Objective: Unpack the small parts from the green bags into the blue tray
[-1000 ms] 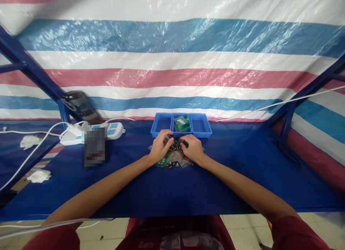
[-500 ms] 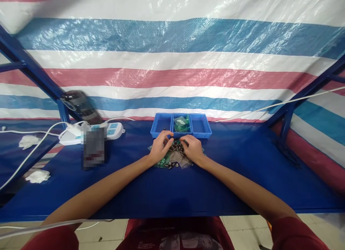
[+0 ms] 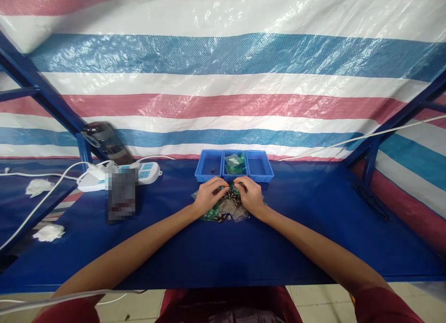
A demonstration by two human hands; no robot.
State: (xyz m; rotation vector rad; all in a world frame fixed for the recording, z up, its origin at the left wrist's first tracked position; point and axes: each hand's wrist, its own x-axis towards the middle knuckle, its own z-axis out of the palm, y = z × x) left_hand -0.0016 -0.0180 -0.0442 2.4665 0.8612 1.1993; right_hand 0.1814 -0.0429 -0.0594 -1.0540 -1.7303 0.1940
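Note:
My left hand (image 3: 210,195) is over the left side of a heap of small dark and metallic parts (image 3: 229,193), its thumb and fingers pinched together. Facing it from the right, my right hand (image 3: 251,195) is also pinched, its fingertips close to the left ones. Whatever the fingertips hold is too small to make out. Under and around the heap lie clear and green plastic bags (image 3: 212,213), partly covered by my hands. Just beyond stands a blue three-compartment tray (image 3: 259,179). A small dark piece (image 3: 213,171) lies in its left compartment, and bagged green pieces (image 3: 234,163) fill the middle one.
On the left of the blue table (image 3: 278,248) are a white power strip (image 3: 149,173) with cables, a pixelated dark object (image 3: 121,193) and crumpled white tissue (image 3: 49,233). A dark bottle (image 3: 108,141) leans by the blue frame. Striped sheeting (image 3: 223,104) hangs behind.
My left hand has drawn back from the tray's front edge toward the heap. Both hands' fingertips are now nearer each other. The small dark piece in the left compartment shows more plainly.

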